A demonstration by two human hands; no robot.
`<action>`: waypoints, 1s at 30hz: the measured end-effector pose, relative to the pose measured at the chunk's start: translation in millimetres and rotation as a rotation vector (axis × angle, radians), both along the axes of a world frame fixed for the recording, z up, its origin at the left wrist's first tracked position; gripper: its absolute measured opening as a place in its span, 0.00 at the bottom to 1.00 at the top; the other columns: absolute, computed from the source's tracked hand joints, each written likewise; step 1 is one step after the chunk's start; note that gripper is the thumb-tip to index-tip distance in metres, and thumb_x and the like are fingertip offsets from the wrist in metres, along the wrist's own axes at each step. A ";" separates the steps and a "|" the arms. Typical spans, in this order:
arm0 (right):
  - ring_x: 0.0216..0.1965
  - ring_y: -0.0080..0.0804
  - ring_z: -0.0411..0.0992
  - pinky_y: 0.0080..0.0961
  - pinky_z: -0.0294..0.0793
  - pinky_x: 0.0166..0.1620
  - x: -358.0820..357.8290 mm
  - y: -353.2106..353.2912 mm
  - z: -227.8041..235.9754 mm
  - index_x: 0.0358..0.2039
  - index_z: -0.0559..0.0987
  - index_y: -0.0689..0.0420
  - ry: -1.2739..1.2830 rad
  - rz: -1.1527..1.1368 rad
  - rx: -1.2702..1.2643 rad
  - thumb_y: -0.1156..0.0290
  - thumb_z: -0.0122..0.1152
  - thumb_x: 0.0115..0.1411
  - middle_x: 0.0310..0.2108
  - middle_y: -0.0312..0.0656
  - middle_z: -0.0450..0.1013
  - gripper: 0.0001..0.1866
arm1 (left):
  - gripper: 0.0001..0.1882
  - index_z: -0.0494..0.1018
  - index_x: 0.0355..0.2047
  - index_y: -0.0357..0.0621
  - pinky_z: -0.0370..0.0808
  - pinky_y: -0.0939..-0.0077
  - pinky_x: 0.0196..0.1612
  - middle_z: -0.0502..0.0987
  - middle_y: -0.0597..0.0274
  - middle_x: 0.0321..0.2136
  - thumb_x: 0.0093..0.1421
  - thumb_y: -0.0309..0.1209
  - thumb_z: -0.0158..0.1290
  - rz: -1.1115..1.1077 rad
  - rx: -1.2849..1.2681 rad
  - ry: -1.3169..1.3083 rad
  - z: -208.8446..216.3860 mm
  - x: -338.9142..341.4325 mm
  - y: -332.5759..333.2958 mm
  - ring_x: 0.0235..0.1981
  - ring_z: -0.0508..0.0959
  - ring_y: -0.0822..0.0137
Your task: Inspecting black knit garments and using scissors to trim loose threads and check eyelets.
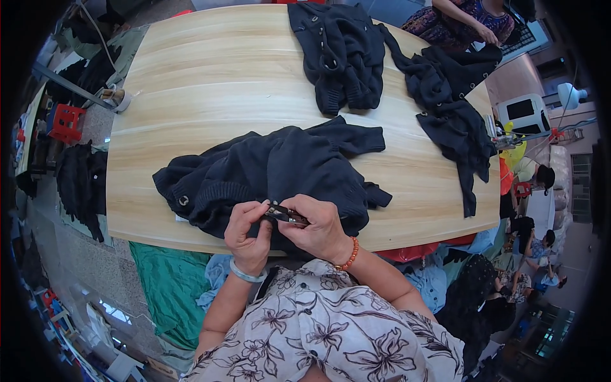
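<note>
Crosswise — dark garment (299, 156), long axis left-to-right, sleeve (364, 139) rightward

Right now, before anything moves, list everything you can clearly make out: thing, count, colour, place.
Table: one, pale wood-grain, centre
Near garment: one, dark, before the person
Far garment: one, dark, table's far side
Dark knitwear heap: count unclear, dark, table's right
Stool: one, red, left
Hanging clothes: count unclear, black, left
Green cloth: one, green, below table's near-left edge
Co-worker: one, patterned clothing, upper right
Hand tool: one, dark, right hand
Bangle: one, pale, left wrist
Bead bracelet: one, orange, right wrist
Left hand: one, bare, by the tool's tip
Right hand: one, bare, gripping the tool
</note>
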State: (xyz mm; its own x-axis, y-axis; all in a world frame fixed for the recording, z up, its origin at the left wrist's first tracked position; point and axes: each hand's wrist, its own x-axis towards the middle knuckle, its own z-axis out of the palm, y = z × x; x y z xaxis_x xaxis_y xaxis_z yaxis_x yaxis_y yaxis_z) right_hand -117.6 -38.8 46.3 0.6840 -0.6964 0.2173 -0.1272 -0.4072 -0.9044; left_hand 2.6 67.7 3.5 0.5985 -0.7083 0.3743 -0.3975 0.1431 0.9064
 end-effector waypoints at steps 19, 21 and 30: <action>0.21 0.31 0.66 0.24 0.66 0.28 -36.2 -13.8 18.8 0.49 0.76 0.62 0.237 0.144 0.016 0.72 0.61 0.60 0.24 0.41 0.68 0.16 | 0.12 0.77 0.44 0.32 0.71 0.82 0.47 0.76 0.60 0.42 0.59 0.18 0.58 -0.158 -0.047 0.735 -6.7 -3.1 -2.4 0.42 0.75 0.72; 0.22 0.33 0.69 0.26 0.68 0.28 -31.9 -12.4 19.0 0.46 0.77 0.61 0.215 0.133 -0.031 0.71 0.62 0.59 0.25 0.42 0.70 0.14 | 0.12 0.77 0.44 0.32 0.71 0.82 0.48 0.76 0.59 0.42 0.59 0.18 0.58 -0.167 -0.045 0.722 -5.3 -3.5 -2.6 0.42 0.76 0.72; 0.27 0.43 0.74 0.32 0.72 0.29 -26.4 -13.1 22.6 0.42 0.76 0.61 0.273 0.149 -0.253 0.66 0.64 0.59 0.29 0.44 0.74 0.15 | 0.13 0.76 0.45 0.32 0.72 0.81 0.49 0.75 0.57 0.43 0.58 0.16 0.57 -0.164 -0.042 0.547 -0.6 -3.1 -0.3 0.43 0.75 0.70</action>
State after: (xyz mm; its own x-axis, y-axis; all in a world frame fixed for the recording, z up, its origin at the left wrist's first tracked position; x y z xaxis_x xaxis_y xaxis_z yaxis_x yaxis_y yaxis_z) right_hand -143.9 -51.8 68.9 0.8299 -0.5329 0.1653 -0.2719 -0.6450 -0.7142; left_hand -0.5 67.4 3.0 0.5967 -0.7993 0.0706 0.1582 0.2035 0.9662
